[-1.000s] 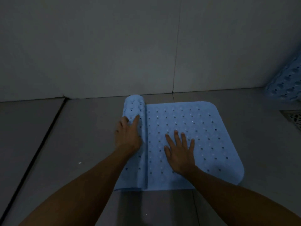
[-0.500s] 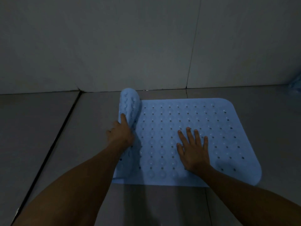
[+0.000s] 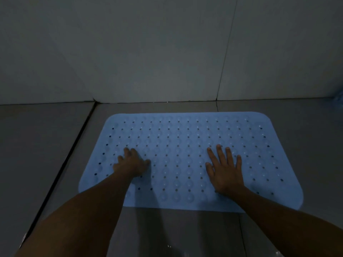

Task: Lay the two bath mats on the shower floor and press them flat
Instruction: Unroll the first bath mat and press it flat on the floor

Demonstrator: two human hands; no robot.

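Observation:
A light blue perforated bath mat (image 3: 181, 134) lies fully unrolled and flat on the grey tiled shower floor (image 3: 46, 138), close to the back wall. My left hand (image 3: 132, 163) rests palm down on the mat's left part, fingers forward. On the right part my right hand (image 3: 225, 168) presses down with its fingers spread. A sliver of the second blue mat (image 3: 339, 96) shows at the far right edge, mostly out of frame.
The tiled wall (image 3: 167, 52) rises just behind the mat. A dark grout line (image 3: 61, 164) runs diagonally along the floor left of the mat. Bare floor tiles (image 3: 176, 234) lie between the mat and me.
The rolled-up left end of the mat has been unrolled leftward and now lies flat. My left hand moved from the roll onto the flat mat. The view shifted left.

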